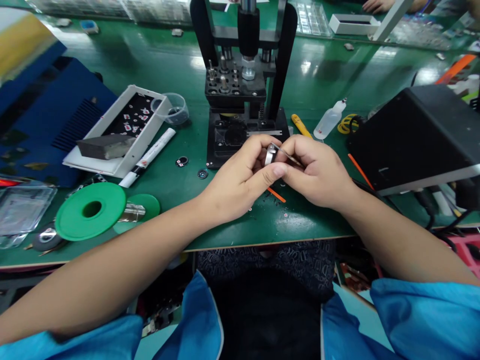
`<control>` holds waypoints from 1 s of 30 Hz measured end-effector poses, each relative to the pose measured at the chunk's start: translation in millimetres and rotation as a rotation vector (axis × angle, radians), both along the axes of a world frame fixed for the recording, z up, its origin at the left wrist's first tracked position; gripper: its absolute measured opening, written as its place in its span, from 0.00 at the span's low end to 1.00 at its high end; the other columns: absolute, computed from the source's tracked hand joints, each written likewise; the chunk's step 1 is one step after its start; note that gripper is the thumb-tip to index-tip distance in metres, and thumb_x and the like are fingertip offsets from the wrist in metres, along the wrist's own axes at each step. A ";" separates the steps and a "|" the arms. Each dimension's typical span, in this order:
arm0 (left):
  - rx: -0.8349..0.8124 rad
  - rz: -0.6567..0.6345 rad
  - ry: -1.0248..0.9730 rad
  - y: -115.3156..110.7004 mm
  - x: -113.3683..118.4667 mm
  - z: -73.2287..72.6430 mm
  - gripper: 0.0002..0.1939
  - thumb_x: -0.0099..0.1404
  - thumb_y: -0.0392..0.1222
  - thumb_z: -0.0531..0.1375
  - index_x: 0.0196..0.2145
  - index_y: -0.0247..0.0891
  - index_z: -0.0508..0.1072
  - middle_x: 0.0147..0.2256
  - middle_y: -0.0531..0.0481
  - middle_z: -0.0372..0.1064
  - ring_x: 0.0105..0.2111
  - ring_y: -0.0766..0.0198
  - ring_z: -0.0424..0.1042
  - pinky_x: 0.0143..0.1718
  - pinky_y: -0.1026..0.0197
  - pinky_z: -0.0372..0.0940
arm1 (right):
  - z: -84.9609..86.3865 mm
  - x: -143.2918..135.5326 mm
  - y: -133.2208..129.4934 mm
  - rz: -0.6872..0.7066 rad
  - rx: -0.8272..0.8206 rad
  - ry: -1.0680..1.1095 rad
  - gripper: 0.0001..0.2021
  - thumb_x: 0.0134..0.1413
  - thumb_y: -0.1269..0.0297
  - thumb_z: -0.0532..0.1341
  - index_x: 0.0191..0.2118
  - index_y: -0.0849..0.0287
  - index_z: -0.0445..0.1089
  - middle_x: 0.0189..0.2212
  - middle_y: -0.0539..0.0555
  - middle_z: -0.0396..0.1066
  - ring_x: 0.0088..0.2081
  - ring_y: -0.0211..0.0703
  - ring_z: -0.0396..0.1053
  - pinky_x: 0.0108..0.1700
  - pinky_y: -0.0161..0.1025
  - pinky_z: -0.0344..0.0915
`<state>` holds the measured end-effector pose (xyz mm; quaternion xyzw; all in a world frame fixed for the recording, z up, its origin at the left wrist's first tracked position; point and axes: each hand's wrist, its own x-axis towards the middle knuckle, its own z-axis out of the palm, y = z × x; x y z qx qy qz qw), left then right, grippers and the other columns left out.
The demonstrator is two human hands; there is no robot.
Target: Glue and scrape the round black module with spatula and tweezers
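My left hand (240,182) is closed around a small silver-rimmed round part (270,154), most of it hidden by the fingers. My right hand (318,172) pinches a thin metal tool, perhaps tweezers (289,156), whose end reaches the round part. Both hands meet just in front of a black hand press (234,90). Under them lies an orange stick (276,194), with small dark bits scattered around it. Two small round dark parts (202,173) rest on the green bench to the left of the press.
At left stand a white box (129,92) of small pieces with a grey block, a clear cup (178,110), a white marker (157,147) and a green solder spool (71,215). At right are a dropper bottle (330,120), a yellow handle (300,125) and a black machine (412,135). Another person's hand (378,5) shows far back.
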<state>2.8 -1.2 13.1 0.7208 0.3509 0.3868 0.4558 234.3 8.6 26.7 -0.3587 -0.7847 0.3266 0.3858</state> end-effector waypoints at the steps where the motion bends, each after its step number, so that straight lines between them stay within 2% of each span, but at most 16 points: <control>1: -0.003 0.007 0.004 -0.3 0.2 0.4 0.30 0.84 0.72 0.67 0.63 0.45 0.75 0.50 0.46 0.79 0.47 0.54 0.77 0.47 0.53 0.74 | 0.3 0.4 0.2 0.005 -0.011 0.003 0.11 0.73 0.57 0.72 0.40 0.52 0.72 0.32 0.46 0.72 0.32 0.38 0.64 0.36 0.42 0.64; 7: 0.004 0.018 0.004 -0.9 1.0 -0.7 0.29 0.81 0.73 0.70 0.59 0.46 0.75 0.46 0.48 0.75 0.41 0.57 0.72 0.41 0.54 0.70 | 1.0 1.7 1.3 0.033 -0.003 0.024 0.11 0.70 0.60 0.73 0.38 0.53 0.73 0.31 0.45 0.71 0.31 0.37 0.64 0.36 0.41 0.64; 15: 0.028 0.043 0.004 -1.3 2.5 -0.7 0.29 0.79 0.71 0.73 0.59 0.46 0.75 0.49 0.48 0.77 0.41 0.58 0.73 0.43 0.53 0.69 | -1.4 1.7 4.0 0.039 -0.046 0.020 0.25 0.71 0.40 0.77 0.37 0.53 0.71 0.30 0.45 0.71 0.30 0.38 0.64 0.33 0.41 0.62; 19: 0.016 0.057 0.010 -2.3 2.9 0.2 0.30 0.78 0.73 0.73 0.56 0.46 0.75 0.46 0.49 0.75 0.38 0.59 0.71 0.40 0.53 0.68 | -1.0 0.8 4.5 0.045 -0.067 0.026 0.27 0.70 0.36 0.77 0.36 0.52 0.70 0.29 0.44 0.68 0.29 0.37 0.60 0.31 0.40 0.60; 23: 0.044 0.084 0.051 -3.6 3.0 1.7 0.30 0.79 0.74 0.72 0.55 0.46 0.74 0.45 0.49 0.77 0.37 0.59 0.71 0.39 0.53 0.66 | -0.9 0.9 4.7 0.056 -0.059 0.016 0.28 0.71 0.35 0.76 0.37 0.52 0.69 0.30 0.44 0.68 0.30 0.37 0.60 0.32 0.41 0.60; 26: 0.097 0.091 0.104 -3.2 2.5 2.6 0.31 0.80 0.76 0.70 0.57 0.45 0.73 0.47 0.48 0.79 0.39 0.57 0.73 0.41 0.52 0.69 | -1.3 1.7 4.4 0.060 -0.102 0.003 0.26 0.71 0.37 0.76 0.37 0.51 0.68 0.30 0.45 0.68 0.30 0.38 0.61 0.32 0.41 0.60; 30: 0.244 0.096 0.148 -0.2 -0.4 3.3 0.33 0.81 0.78 0.66 0.58 0.44 0.74 0.54 0.43 0.80 0.47 0.52 0.77 0.52 0.48 0.74 | -0.7 1.7 2.7 0.052 -0.095 0.011 0.15 0.71 0.52 0.73 0.38 0.51 0.69 0.31 0.45 0.69 0.31 0.39 0.63 0.34 0.42 0.62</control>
